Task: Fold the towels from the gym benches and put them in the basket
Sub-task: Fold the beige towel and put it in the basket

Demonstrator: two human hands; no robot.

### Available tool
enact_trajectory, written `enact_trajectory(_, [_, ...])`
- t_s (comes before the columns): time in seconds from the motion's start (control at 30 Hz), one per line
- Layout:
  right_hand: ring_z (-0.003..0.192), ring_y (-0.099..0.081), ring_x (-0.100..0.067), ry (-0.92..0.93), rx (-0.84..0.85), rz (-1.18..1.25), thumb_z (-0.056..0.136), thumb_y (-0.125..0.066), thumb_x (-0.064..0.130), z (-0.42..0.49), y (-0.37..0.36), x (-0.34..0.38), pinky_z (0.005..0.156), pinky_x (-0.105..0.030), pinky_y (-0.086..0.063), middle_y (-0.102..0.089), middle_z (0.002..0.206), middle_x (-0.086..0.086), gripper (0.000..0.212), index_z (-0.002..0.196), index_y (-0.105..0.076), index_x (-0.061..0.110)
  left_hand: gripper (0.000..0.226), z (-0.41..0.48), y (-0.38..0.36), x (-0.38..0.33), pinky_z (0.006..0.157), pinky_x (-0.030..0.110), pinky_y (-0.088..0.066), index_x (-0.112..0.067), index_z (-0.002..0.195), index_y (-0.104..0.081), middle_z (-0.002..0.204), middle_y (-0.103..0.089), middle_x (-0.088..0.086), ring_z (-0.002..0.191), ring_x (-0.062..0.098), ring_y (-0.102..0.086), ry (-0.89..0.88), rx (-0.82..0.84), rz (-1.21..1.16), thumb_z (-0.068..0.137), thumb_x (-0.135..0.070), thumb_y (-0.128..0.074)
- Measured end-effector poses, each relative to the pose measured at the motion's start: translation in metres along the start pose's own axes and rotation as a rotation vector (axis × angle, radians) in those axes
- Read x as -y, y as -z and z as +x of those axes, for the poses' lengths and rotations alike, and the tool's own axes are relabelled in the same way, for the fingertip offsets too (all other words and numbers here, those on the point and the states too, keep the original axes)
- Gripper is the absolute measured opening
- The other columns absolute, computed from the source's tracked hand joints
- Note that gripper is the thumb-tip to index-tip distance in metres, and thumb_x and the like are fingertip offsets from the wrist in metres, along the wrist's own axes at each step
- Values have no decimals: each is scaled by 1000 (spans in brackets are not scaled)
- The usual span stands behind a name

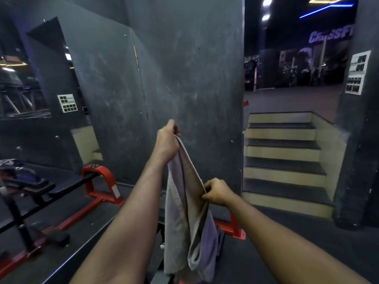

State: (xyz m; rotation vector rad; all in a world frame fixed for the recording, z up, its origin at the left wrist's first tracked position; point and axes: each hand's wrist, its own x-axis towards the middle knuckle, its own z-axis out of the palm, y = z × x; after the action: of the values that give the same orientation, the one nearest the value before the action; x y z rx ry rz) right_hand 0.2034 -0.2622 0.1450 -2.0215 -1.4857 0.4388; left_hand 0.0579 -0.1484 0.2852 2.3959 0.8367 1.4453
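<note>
Both hands: left hand (167, 140) and right hand (217, 191) pinch towel (184, 222).

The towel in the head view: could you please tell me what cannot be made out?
Towel, head view: its own folds hide the far side.
Left hand, head view: fingertips hidden behind the hand itself.
Bench below, head view: mostly covered by towel and forearms.
Basket: outside the frame.

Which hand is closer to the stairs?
Right. The right hand pinches the grey cloth towel left of the beige stairs; the left hand holds its top, farther left.
</note>
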Motion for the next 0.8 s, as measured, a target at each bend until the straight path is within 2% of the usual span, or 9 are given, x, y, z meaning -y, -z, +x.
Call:
enact_trajectory(0.1, [83,-66,-20,-121,-5,-157,70,-64,21,-7,-10,-20,70,-31,-46,-69,71,-2,8,69,-71,17,27,17,15,0,63,29,-35,-7,76,-50,73,-58,12,69,27,-52,-52,-232,13,63,12,-36])
enact_trajectory(0.17, [89,-65,-20,-224,-35,-231,73,-59,23,-14,-11,-36,77,-31,-45,-64,70,2,11,66,-65,18,30,26,30,2,63,26,-28,-7,75,-49,75,-52,12,68,23,-45,-56,-369,30,61,14,-33])
enact_trajectory(0.27, [114,-59,-25,-389,-127,-395,82,-54,27,-19,-5,-58,98,-36,-41,-68,108,-4,24,100,-70,23,29,33,49,11,63,27,-27,-6,73,-49,78,-50,15,67,22,-41,-30,-511,85,60,14,-32])
enact_trajectory(0.33, [120,-51,-24,-442,-182,-434,83,-52,30,-16,3,-64,99,-40,-35,-66,115,-4,32,109,-68,24,28,33,53,18,63,31,-29,-6,71,-49,79,-50,17,68,25,-43,-10,-545,136,61,14,-32])
enact_trajectory(0.47, [118,-46,-24,-550,-257,-383,75,-52,35,-3,20,-62,95,-43,-32,-67,110,-3,35,106,-66,27,32,17,49,42,65,30,-29,-8,76,-50,85,-50,16,76,29,-47,114,-561,232,64,17,-34])
enact_trajectory(0.53, [117,-48,-25,-629,-416,-305,72,-52,37,0,29,-61,93,-43,-30,-69,108,-4,40,107,-64,24,35,3,46,62,71,37,-39,-5,91,-56,94,-54,19,85,35,-53,215,-525,299,72,17,-37])
enact_trajectory(0.63, [114,-52,-32,-637,-672,-199,81,-55,40,6,49,-53,94,-43,-33,-71,106,-13,39,114,-56,17,42,-24,39,90,81,46,-45,-1,112,-58,102,-57,23,95,40,-53,307,-413,425,78,16,-41])
enact_trajectory(0.73, [108,-58,-35,-626,-860,-117,86,-61,31,9,73,-40,92,-45,-38,-71,103,-18,48,127,-46,10,37,-51,30,109,79,47,-49,-3,109,-62,101,-58,21,97,39,-53,383,-305,467,84,11,-38])
enact_trajectory(0.8, [105,-60,-35,-659,-881,-47,89,-60,19,11,86,-36,91,-45,-39,-69,104,-18,38,125,-49,11,36,-62,28,121,76,44,-52,-5,103,-66,101,-57,18,97,37,-56,465,-251,451,87,7,-36])
